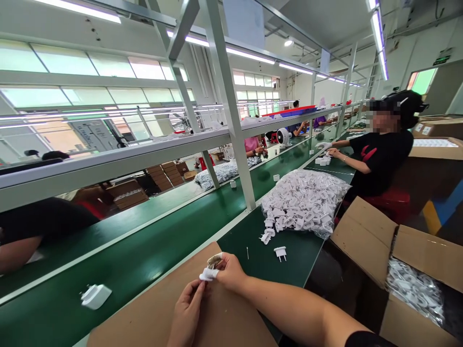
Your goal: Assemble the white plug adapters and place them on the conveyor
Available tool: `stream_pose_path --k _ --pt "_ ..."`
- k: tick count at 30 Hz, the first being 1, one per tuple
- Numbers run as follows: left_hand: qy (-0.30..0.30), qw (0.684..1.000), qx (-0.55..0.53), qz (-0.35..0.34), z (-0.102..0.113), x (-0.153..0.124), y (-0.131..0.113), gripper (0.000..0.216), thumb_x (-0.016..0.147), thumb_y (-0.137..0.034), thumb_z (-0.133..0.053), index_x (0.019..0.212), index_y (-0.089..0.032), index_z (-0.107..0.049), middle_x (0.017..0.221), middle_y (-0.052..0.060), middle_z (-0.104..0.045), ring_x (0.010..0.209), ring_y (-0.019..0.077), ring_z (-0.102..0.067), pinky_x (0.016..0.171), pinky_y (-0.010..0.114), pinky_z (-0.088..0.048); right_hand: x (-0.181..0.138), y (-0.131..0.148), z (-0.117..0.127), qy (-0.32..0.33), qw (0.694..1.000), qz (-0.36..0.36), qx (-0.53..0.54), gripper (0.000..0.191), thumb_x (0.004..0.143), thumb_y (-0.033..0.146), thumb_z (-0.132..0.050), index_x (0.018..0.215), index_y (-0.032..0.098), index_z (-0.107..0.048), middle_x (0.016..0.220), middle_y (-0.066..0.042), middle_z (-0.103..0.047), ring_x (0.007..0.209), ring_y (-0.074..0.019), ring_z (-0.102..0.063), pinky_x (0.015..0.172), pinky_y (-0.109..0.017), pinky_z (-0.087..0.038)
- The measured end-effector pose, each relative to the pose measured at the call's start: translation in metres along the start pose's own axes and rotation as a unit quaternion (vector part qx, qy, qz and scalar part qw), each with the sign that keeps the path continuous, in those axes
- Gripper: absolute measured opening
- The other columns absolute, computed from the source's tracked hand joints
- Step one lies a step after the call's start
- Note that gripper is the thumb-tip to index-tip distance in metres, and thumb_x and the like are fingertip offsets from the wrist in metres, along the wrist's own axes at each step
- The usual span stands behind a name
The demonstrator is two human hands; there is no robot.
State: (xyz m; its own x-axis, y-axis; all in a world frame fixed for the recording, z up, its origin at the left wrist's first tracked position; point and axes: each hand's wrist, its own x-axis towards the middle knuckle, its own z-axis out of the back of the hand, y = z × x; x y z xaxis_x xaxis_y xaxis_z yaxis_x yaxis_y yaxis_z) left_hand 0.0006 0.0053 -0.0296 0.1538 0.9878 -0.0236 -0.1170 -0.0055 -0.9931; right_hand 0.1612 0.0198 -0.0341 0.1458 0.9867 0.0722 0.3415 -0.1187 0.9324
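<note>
**Both hands on white plug piece (209,274)**

Well left of hands, white adapter (94,296) flat on green worktop (144,260). Left hand (188,308) and right hand (227,272) pinching the piece, above cardboard sheet (152,313). Just right, loose plug (280,252); beyond, bag of plugs (306,200).

We look through one camera worn on the person's head, set above and just behind the left hand (188,308) and right hand (228,273). Together they pinch a white part (209,275) close under the lens, low in the middle. The view faces forward and down over the green bench (289,262), and the conveyor belt (144,250) runs away toward the upper right. The wide lens also takes in a frame post (231,120) and a seated co-worker (379,154) further off on the right.
</note>
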Motion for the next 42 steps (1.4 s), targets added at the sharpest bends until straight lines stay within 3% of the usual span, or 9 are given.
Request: stream_pose_path --k 8,16,26,42 --pt "0.006 0.999 0.031 -0.011 -0.001 -0.001 -0.005 0.07 0.064 -0.078 -0.076 0.096 -0.016 -0.073 0.085 0.006 -0.072 0.085 0.0258 -0.067 0.08 0.034 -0.053 0.001 -0.001 0.002 -0.002 1.0 0.0 -0.022 0.074 0.036 0.061 -0.1 0.09 0.019 -0.071 0.083 -0.004 -0.074 0.085 -0.0264 -0.074 0.083 -0.04 -0.059" --pt "0.017 1.0 0.021 -0.005 0.0 -0.003 -0.007 0.065 0.067 -0.075 -0.077 0.096 -0.017 -0.071 0.085 0.005 -0.072 0.084 0.0235 -0.065 0.08 0.032 -0.052 0.0 -0.005 0.004 0.005 0.999 0.008 -0.04 0.066 0.049 0.056 -0.098 0.095 0.017 -0.071 0.085 -0.004 -0.073 0.084 -0.024 -0.072 0.081 -0.038 -0.058" --pt "0.025 0.999 0.036 0.0 -0.003 -0.007 -0.016 0.065 0.063 -0.077 -0.077 0.09 -0.019 -0.071 0.079 0.004 -0.069 0.08 0.0238 -0.063 0.075 0.032 -0.05 0.004 -0.009 0.006 -0.008 0.998 0.03 -0.052 0.03 0.066 0.039 -0.084 0.082 0.019 -0.068 0.078 -0.001 -0.072 0.076 -0.0211 -0.072 0.072 -0.032 -0.056" --pt "0.035 0.998 0.039 -0.018 -0.004 -0.009 -0.018 0.061 0.064 -0.076 -0.076 0.086 -0.019 -0.073 0.076 0.003 -0.067 0.078 0.0226 -0.06 0.073 0.03 -0.049 0.002 -0.006 0.008 -0.011 0.997 0.039 -0.071 0.02 0.067 0.031 -0.078 0.081 0.019 -0.072 0.079 -0.002 -0.073 0.077 -0.0216 -0.071 0.073 -0.032 -0.056"
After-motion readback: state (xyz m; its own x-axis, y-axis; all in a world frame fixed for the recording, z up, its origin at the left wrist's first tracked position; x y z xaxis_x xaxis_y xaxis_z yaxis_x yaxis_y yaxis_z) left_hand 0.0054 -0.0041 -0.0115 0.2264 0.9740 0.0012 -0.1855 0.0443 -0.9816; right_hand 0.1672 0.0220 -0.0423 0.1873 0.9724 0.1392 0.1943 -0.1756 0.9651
